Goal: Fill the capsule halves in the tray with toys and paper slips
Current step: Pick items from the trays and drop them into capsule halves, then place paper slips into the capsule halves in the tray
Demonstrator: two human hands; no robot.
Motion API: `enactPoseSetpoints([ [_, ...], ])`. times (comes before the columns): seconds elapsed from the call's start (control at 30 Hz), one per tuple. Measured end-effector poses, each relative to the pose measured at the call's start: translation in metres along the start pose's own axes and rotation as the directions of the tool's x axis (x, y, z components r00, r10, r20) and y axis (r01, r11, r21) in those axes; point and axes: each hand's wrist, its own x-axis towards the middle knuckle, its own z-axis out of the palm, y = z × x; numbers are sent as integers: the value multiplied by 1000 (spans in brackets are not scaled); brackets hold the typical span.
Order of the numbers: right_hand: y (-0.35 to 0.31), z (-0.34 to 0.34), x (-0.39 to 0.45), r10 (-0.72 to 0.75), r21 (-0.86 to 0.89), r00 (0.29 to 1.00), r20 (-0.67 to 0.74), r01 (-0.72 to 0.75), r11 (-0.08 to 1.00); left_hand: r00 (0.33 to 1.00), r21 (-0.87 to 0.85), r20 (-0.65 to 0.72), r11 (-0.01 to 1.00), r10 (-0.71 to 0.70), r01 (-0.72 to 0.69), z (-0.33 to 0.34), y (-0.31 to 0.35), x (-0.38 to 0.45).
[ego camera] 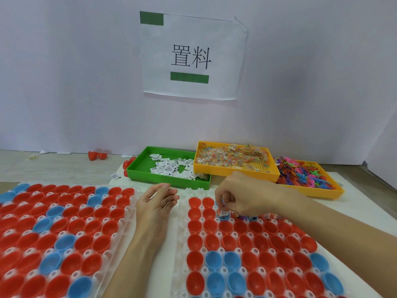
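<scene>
So right now it looks like the paper-slip step: the right hand [234, 198] is over the far rows of the right capsule tray [182, 214], fingertips pinching what seems to be a small printed paper slip [224, 213] right at the mouth of a blue capsule half [223, 218]. The cups just to the right of it already have colourful toy bits in them, while the red halves [225, 241] nearer the camera all look bare, so my guess is this is early going. The left hand [158, 206] sits between the two trays, palm up and fingers loosely curled; there might be a slip tucked in there, but I honestly can't tell. Next move is probably letting go of the slip so it drops fully inside, then reaching back to the green tray of slips [169, 168] or the yellow tray of bagged toys [234, 159] for more.
</scene>
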Motion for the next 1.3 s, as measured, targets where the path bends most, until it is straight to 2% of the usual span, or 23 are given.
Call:
enactPoseSetpoints([
  [0.3, -7, 8, -1, -76, -158, 997, -12, 73, 985, 1000, 43, 6, 999, 8, -8, -1, -1, 1],
  [0.5, -6, 5, 0, -86, -139, 996, -31, 81, 987, 1000, 60, 3, 998, 10, -11, 0, -1, 1],
  [0.7, -11, 14, -1, -130, -263, 992, 0, 125, 957, 1000, 73, 7, 997, 1, -2, 0, -1, 1],
  [1.03, -6, 1, -4, -97, -115, 995, -14, 94, 989, 1000, 84, 5, 996, 6, -6, 0, -1, 0],
  [1.3, -13, 10, -2, -121, -210, 993, -8, 116, 971, 1000, 101, 3, 995, 7, -7, -1, -2, 2],
])
